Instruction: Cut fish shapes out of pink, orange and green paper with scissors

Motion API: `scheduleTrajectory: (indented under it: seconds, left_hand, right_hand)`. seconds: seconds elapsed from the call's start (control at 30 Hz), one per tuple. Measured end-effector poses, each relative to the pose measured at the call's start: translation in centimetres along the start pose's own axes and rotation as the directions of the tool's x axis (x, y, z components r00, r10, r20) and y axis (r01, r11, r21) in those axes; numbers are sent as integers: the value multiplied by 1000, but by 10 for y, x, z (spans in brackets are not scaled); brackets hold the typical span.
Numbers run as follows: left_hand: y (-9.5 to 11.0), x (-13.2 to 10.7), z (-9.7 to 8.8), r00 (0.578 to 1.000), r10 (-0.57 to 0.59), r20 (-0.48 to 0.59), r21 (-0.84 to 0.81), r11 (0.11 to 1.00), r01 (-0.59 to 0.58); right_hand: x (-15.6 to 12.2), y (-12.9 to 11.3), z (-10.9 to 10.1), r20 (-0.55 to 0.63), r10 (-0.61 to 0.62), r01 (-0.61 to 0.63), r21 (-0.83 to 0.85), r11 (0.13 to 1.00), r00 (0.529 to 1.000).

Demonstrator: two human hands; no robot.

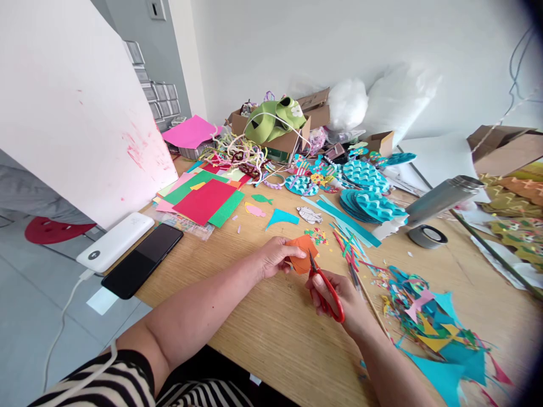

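Note:
My left hand (pixel 275 255) pinches a small piece of orange paper (pixel 302 252) just above the wooden table (pixel 263 328). My right hand (pixel 335 297) grips red-handled scissors (pixel 324 285), fingers through the loops. The scissor blades point up into the lower edge of the orange paper. Both hands are near the middle of the table, close together.
A pile of paper scraps (pixel 428 316) lies to the right. Coloured paper sheets (pixel 203 198), small cut fish shapes (pixel 261 199) and blue scalloped discs (pixel 369 200) lie farther back. A black phone (pixel 142 260) and white power bank (pixel 115 240) sit at the left edge. A steel flask (pixel 443 198) lies right.

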State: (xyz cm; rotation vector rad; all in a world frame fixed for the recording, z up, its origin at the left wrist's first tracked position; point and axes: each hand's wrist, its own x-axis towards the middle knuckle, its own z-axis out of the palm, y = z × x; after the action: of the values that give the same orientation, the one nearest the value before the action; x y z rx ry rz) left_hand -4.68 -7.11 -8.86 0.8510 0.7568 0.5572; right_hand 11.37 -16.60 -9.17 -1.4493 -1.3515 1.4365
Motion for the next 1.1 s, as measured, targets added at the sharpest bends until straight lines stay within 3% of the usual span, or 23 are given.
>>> scheduleTrajectory:
  seconds: [1.1]
  left_hand:
    - [1,-2,-1,999,20,30,51,998,-22]
  right_hand:
    - [0,0,1,-16,20,-20,-14,1000,1000]
